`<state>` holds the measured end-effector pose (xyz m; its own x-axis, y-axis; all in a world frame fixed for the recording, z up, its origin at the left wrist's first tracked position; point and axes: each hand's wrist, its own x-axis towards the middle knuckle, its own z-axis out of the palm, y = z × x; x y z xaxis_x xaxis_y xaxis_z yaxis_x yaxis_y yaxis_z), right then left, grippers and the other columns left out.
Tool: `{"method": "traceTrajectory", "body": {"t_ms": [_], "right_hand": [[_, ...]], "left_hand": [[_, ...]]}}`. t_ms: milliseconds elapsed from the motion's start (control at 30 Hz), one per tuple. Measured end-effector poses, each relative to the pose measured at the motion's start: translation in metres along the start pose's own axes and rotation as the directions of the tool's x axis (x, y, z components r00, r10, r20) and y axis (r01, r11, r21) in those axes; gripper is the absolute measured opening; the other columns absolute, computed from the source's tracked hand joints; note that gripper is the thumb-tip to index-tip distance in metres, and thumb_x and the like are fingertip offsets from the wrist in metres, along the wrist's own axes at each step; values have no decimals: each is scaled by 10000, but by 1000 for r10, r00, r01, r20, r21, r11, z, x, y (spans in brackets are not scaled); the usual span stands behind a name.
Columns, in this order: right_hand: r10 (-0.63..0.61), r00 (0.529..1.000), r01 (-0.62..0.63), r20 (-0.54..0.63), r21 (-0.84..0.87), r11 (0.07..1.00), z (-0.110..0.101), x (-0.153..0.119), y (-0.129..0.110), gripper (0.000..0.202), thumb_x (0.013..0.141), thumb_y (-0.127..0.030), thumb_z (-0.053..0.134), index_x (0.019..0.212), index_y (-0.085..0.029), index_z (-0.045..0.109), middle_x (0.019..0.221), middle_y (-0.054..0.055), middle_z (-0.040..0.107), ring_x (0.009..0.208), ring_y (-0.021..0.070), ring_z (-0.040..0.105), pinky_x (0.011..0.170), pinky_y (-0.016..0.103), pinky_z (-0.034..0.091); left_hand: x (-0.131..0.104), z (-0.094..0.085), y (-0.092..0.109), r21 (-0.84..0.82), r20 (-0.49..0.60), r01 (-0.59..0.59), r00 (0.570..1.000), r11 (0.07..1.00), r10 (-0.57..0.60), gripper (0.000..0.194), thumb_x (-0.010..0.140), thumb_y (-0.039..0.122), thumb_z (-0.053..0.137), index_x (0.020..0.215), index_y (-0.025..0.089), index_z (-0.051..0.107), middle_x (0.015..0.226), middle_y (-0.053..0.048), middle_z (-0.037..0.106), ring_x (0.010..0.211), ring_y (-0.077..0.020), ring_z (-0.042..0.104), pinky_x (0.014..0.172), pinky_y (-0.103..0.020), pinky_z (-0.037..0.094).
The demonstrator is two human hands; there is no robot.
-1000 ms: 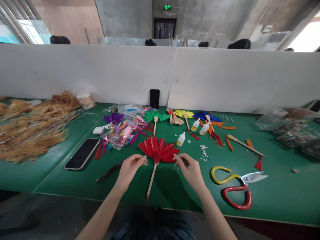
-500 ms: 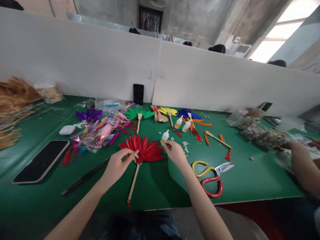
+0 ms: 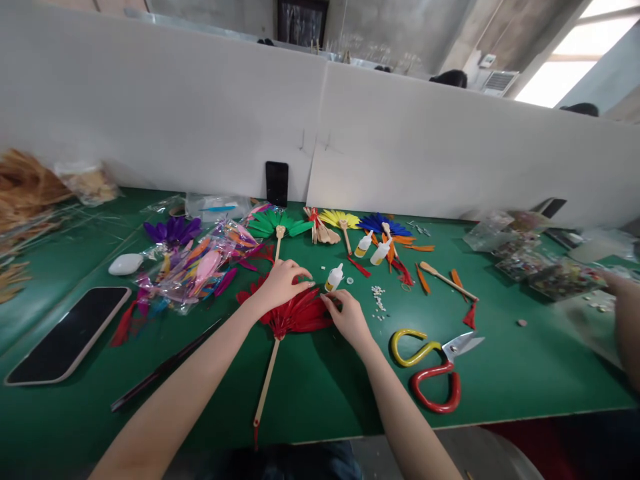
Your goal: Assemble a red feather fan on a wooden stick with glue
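Observation:
A red feather fan with a pale wooden handle lies on the green table in front of me, its handle pointing down toward the near edge. My left hand reaches over its upper feathers, palm down, thumb and fingers apart and nothing visible in them. At the fan's right side, my right hand has thumb and index finger closed on the feather edge. Just above that hand stands a small white glue bottle with a yellow label. Some upper feathers are hidden beneath the left hand.
Green fan, yellow fan and blue fan lie behind. Two more glue bottles stand nearby. White beads and scissors lie right; tweezers, phone and bagged feathers left. Another person's arm enters at right.
My left hand has moved up and right from the fan's base onto its upper feathers, and its fingers have spread. My right hand has lowered slightly to the fan's right edge.

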<state>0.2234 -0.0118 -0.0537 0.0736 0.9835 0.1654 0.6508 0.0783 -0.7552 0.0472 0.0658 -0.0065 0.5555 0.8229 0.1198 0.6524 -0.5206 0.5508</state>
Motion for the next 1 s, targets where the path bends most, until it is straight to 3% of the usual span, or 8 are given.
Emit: {"method": "traceTrajectory", "body": {"t_ms": [167,400,867,1000], "right_hand": [[37,999,-37,3,92,995,1,1,4,166,794,-303,520,781,-202,651,785,50,633,701,182,601,654,296,489],[55,998,-55,4,172,983,3,3,5,170,791,-298,505,812,-205,646,807,42,652,728,179,603,657,286,482],[54,998,-44,-33,237,971,2,2,2,130,796,-279,482,884,-197,532,835,52,641,747,183,611,680,299,488],[84,996,-86,19,242,966,-2,-2,-1,187,764,-260,508,940,-205,483,775,25,636,686,176,613,661,303,483]], "left_hand": [[18,6,-2,7,170,-37,985,999,35,225,725,401,621,865,251,714,974,-67,567,1001,-276,459,887,-388,359],[20,3,0,-45,326,-101,939,994,110,189,751,342,570,869,263,695,1064,-47,565,1049,-250,446,913,-351,361],[21,7,5,-9,349,-65,935,998,64,156,743,283,573,826,218,688,1112,-57,552,1087,-270,420,950,-383,341],[22,9,5,2,360,-60,931,998,55,184,750,310,569,844,202,685,1125,-62,548,1103,-273,416,960,-382,336]]}}
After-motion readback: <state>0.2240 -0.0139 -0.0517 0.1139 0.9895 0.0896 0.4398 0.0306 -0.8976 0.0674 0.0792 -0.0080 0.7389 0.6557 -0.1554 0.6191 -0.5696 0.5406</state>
